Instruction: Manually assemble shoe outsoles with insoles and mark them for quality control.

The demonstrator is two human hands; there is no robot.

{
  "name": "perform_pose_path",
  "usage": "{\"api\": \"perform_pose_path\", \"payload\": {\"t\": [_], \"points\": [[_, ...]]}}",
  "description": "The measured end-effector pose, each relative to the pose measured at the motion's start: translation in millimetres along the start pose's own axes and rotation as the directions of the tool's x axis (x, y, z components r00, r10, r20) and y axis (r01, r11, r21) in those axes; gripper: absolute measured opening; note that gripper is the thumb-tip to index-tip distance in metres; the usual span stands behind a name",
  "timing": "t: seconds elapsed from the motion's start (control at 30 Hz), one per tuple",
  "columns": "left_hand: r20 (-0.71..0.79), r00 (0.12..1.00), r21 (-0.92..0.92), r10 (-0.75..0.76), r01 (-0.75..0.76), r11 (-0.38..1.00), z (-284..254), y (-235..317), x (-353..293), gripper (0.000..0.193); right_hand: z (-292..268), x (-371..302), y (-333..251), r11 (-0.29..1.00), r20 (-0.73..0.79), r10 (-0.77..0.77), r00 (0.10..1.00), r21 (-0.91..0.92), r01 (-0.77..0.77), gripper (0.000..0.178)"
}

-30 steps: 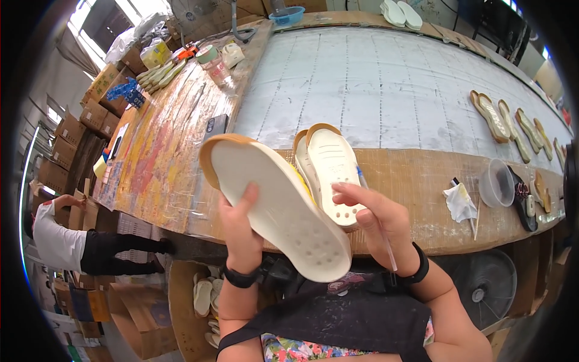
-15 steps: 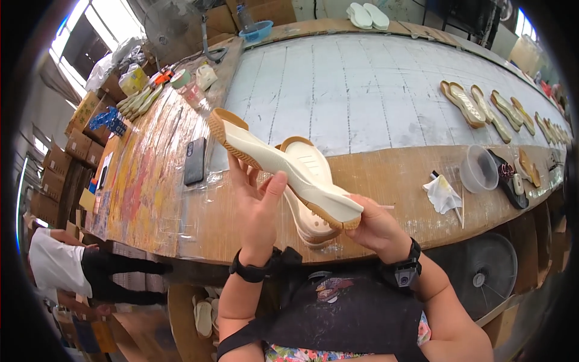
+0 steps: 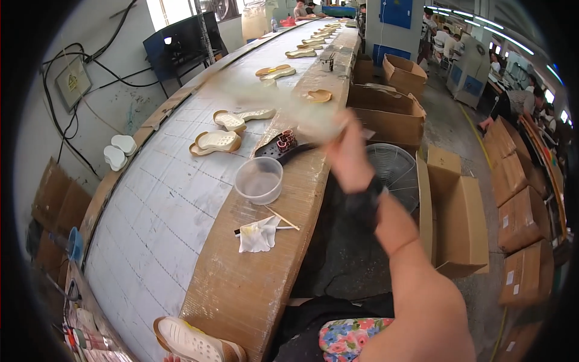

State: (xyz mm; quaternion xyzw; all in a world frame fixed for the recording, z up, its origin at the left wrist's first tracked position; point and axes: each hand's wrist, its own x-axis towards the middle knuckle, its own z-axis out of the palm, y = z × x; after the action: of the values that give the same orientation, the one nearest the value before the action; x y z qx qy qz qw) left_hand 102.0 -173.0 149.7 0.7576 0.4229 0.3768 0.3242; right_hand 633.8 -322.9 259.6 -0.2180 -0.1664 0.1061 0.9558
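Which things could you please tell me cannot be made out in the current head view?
In the head view:
- Right hand: motion blur hides its exact grip on the pale item.
- Left hand: cut off by the lower edge, fingertips aside.
- Farthest soles: too small for detail.
- Black item: partly covered by white cloth.

Head-worn fisheye cam, looks fwd/dn along workbench [image 3: 235, 289], near end close
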Motion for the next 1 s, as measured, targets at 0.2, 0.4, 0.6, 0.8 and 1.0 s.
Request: {"api": "perform_pose_path", "payload": {"t": [0.2,0.4,0.6,0.8,1.0], "points": [[-0.104,0.977,-0.209,-0.185,0.160,0.965,4,-6,5,0.030,-13,95,-48,0.950,-0.198,-0.298,0.934,-0.159,0.270,0.060],[-0.191,0.974,0.003,-0.121,0.124,0.992,-2,9,11,0.026,65,-18,87,0.938,0.138,0.315,0.939,-0.197,-0.286,0.038],[-0.215,0.827,-0.417,-0.519,0.402,0.815,-7,-68,5,0.033,95,-83,222,0.570,0.125,0.821,0.556,-0.152,-0.807,0.025],[-0.307,0.730,-0.599,-0.611,0.350,0.720,20,-120,-19,0.019,23,32,419,0.659,-0.294,0.336,0.895,-0.605,-0.447,0.034],[-0.369,0.550,-0.465,-0.749,0.589,0.661,16,-72,-9,0.029,-23,100,430,0.193,-0.578,-0.382,0.721,-0.813,-0.549,0.056]]}}
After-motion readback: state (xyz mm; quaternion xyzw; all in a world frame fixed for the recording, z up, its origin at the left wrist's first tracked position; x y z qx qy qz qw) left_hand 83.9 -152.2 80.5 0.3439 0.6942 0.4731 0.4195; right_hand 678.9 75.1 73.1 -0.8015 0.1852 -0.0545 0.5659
